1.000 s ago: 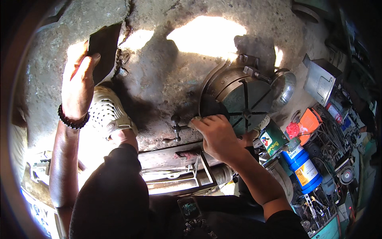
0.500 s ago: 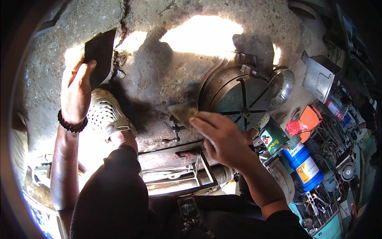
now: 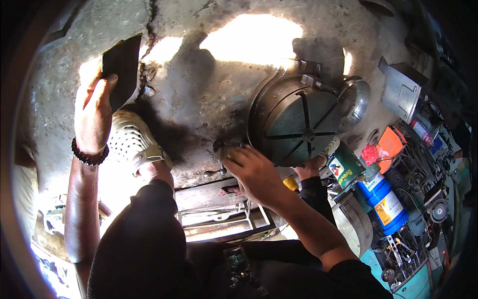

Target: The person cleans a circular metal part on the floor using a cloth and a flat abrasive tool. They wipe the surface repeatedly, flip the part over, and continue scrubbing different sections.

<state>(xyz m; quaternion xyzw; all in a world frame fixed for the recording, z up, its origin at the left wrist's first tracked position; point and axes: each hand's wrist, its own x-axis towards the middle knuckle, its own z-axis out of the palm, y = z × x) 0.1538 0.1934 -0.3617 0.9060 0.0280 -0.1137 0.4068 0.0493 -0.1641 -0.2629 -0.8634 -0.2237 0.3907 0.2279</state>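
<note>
My left hand [image 3: 94, 112], on the left side, grips a dark flat rectangular plate [image 3: 121, 72], thumb across its face and fingers behind it. The plate is held up above the stained concrete floor. My right hand [image 3: 254, 174] is closed on a small tan-grey piece [image 3: 226, 153]; its kind is hard to tell, as the fingers cover most of it. Just under that hand is a small crank handle [image 3: 215, 173], partly hidden. A round slotted rotary table [image 3: 284, 132] of dark metal stands on the floor right beyond my right hand.
A shiny metal bowl [image 3: 356, 104] sits beside the rotary table. To the right are a metal box [image 3: 401, 92], a green can [image 3: 343, 163], a blue bucket [image 3: 386, 207], an orange container [image 3: 389, 149] and cluttered tools. My shoes [image 3: 132, 139] flank the work; a metal frame [image 3: 259, 224] lies near me.
My right hand has moved left and slightly down with the tan-grey piece, over the crank handle. More of the rotary table shows. My left hand holds the plate almost unmoved.
</note>
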